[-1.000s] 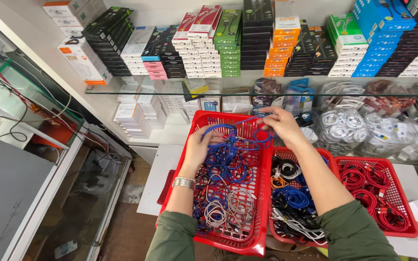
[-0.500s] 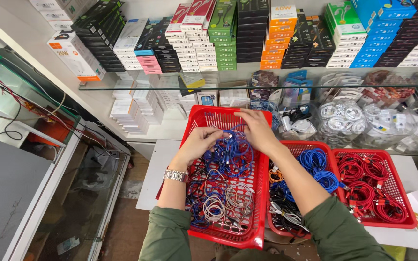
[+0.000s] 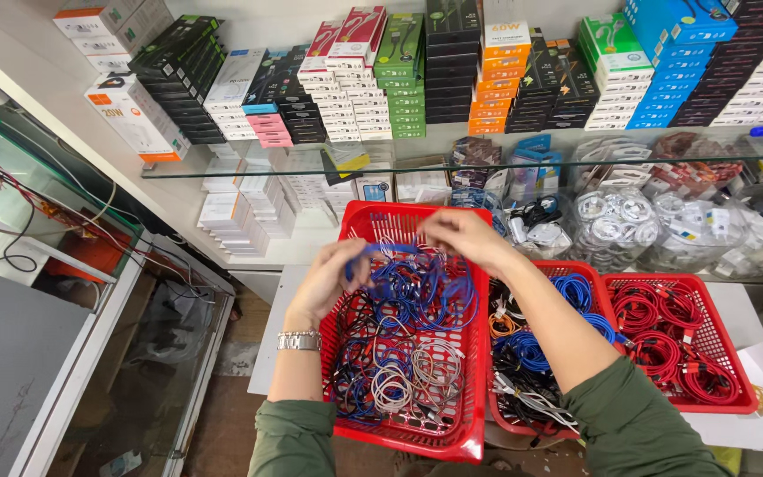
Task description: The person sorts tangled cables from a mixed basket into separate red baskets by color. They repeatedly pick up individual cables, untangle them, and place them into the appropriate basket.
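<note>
Two hands work over the big red basket (image 3: 452, 433) on the worktop (image 3: 267, 353). From the head view, the left hand (image 3: 333, 278) is closed on a loop of blue cable (image 3: 417, 287) lifted just above the heap; the right hand (image 3: 457, 234) pinches the same bundle near the far rim. Loose coils — white, red, blue — lie tangled beneath. Likely risk: the raised cable drags neighbouring coils up, spilling them over the rim toward the middle basket (image 3: 567, 269).

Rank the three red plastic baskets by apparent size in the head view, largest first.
1. Left red plastic basket under both hands, nearest the camera.
2-3. Middle red basket and right red basket: unsure, the middle is partly hidden by the forearm.
</note>
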